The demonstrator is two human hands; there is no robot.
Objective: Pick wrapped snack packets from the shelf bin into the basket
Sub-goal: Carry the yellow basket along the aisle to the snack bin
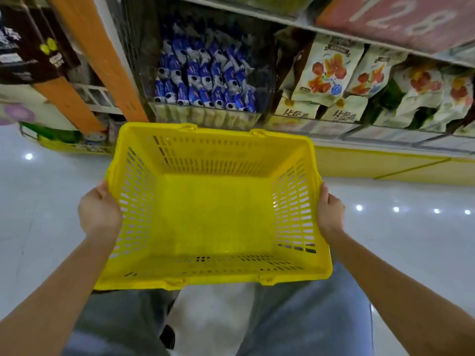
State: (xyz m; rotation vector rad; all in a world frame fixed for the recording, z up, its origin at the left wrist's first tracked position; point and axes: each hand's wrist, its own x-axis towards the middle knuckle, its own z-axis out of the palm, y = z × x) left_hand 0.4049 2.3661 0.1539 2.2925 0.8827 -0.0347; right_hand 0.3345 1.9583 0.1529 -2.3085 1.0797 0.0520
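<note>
Here, both hands hold a yellow basket (pixel 218 155) in front of the shelf.
Left hand (pixel 99 209) grips the basket's left rim and right hand (pixel 330 210) grips the right rim, both closed on it. Far side: orange post (pixel 102 65) at left, blue-and-white snack packets (pixel 205 80) piled in the dark shelf bin (pixel 205 115) just beyond the basket's far rim, cream flower-print bags (pixel 329 73) to the right.

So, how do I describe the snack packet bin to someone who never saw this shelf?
Find the yellow basket in the foreground. Straight beyond its far rim sits a dark bin packed with small blue-and-white packets. The bags to its right are larger, pale, printed with red-orange flowers.
</note>
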